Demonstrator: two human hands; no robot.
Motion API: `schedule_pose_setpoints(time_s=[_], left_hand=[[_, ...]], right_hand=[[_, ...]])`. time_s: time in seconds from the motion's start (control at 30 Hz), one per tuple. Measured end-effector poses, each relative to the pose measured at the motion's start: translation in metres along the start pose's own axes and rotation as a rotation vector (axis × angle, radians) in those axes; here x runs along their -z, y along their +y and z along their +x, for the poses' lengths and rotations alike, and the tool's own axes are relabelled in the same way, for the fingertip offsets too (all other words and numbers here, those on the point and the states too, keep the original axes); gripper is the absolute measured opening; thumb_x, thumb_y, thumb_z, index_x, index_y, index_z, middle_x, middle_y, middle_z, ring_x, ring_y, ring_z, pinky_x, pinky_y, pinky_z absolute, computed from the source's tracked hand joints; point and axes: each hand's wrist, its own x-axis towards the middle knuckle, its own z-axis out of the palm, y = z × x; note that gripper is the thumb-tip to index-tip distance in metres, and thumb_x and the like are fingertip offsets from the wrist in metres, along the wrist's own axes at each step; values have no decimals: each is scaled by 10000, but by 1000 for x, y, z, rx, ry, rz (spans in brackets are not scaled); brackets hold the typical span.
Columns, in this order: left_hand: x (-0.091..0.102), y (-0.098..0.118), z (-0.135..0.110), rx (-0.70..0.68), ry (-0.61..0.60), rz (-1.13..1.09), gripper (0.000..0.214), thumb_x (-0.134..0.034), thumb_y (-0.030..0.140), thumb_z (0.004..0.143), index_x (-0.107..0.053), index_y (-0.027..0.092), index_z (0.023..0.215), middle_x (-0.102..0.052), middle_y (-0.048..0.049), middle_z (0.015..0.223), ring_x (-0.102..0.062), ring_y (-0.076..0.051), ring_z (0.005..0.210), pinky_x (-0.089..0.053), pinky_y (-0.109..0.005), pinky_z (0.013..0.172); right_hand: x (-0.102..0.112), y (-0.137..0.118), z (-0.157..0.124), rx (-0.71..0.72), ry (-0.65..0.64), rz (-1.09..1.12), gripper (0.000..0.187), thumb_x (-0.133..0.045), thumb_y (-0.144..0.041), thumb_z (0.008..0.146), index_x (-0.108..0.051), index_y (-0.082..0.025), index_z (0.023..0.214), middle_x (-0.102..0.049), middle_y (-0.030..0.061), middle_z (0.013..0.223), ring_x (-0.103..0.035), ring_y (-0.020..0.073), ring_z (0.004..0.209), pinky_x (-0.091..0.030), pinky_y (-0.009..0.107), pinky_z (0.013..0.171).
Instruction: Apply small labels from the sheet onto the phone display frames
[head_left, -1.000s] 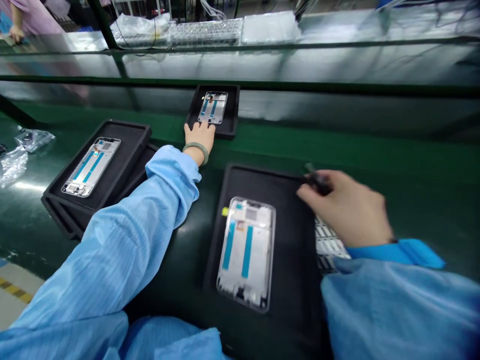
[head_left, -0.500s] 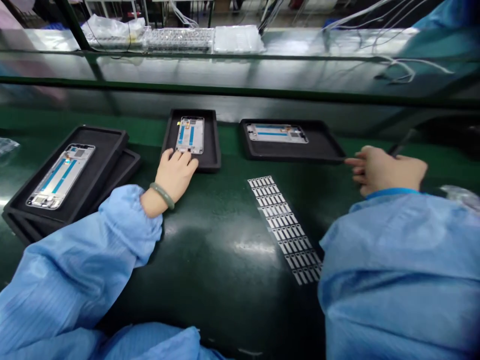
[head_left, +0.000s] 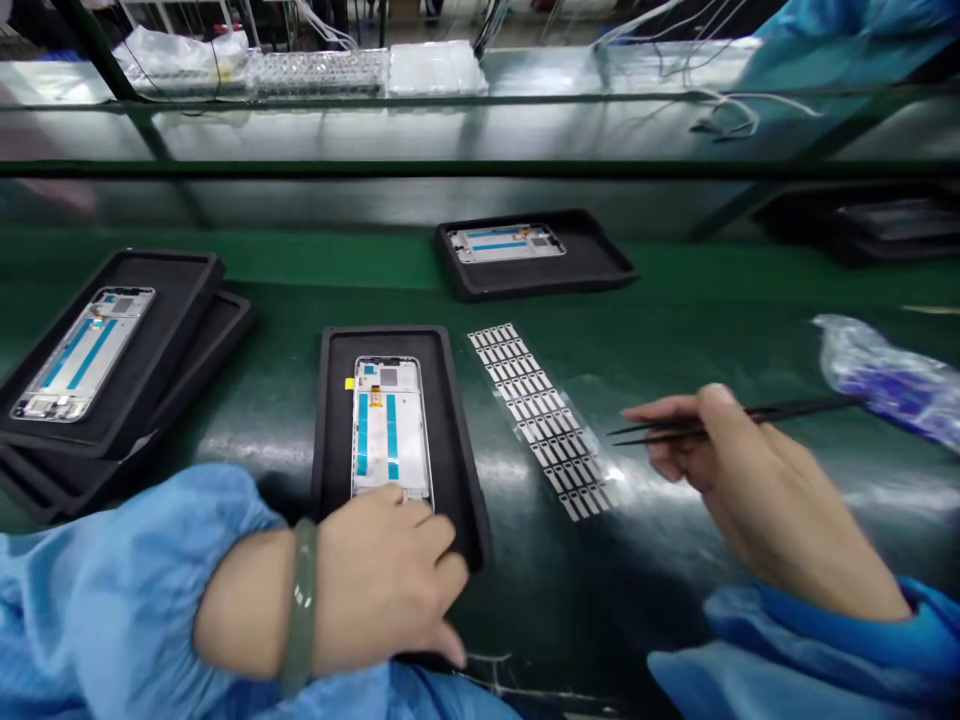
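My left hand (head_left: 390,580) lies over the near end of a black tray (head_left: 459,470), its fingers hooked over the rim by the lower end of a phone frame (head_left: 409,420). That frame is silvery, with two blue strips and a small yellow tab; its bottom end is hidden by my fingers. In my right hand (head_left: 765,490) is a pair of black tweezers (head_left: 810,406), tips pointing left and slightly apart. Left of the tips, a sheet of small stickers (head_left: 536,420) lies on the green table; the tips do not touch it.
At left, another phone frame (head_left: 86,350) lies in a black tray (head_left: 169,285) stacked on others. Farther back is a tray (head_left: 592,255) with a frame (head_left: 506,243). More dark trays (head_left: 847,235) stand at back right, near a clear plastic bag (head_left: 892,385). A green rail (head_left: 480,169) crosses behind.
The middle tray with its phone frame has come toward me along with my left hand. My right hand has drawn back from beside the rear tray, and the tweezers now point left near the sticker sheet.
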Motion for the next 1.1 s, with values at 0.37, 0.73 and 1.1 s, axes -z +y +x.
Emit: schedule_pose_setpoints(time_s=[0.37, 0.73, 1.1], left_hand=[[7, -156, 182, 412, -140, -71, 427, -395, 381, 1007, -648, 77, 1169, -588, -152, 1249, -489, -286, 1226, -348, -398, 1063], [-7, -84, 124, -223, -148, -169, 551, -595, 558, 885, -596, 199, 1303, -506, -134, 1434, -399, -335, 1367, -308, -487, 1118], [-46, -15, 93, -233, -141, -23, 615, -406, 687, 914, -541, 299, 1372, -434, -138, 1496, -388, -367, 1370, -313, -579, 1066]], right_hand=[[7, -13, -70, -635, 102, 314, 453, -714, -602, 670, -643, -213, 891, -727, 53, 893, -719, 243, 853, -570, 448, 885], [-19, -5, -100, -550, 195, -362, 371, -564, -565, 721, -640, -220, 834, -689, 89, 786, -637, 260, 730, -468, 363, 647], [-41, -14, -103, -541, 266, -448, 327, -490, -472, 811, -638, -181, 830, -687, 140, 886, -637, 287, 832, -435, 391, 709]])
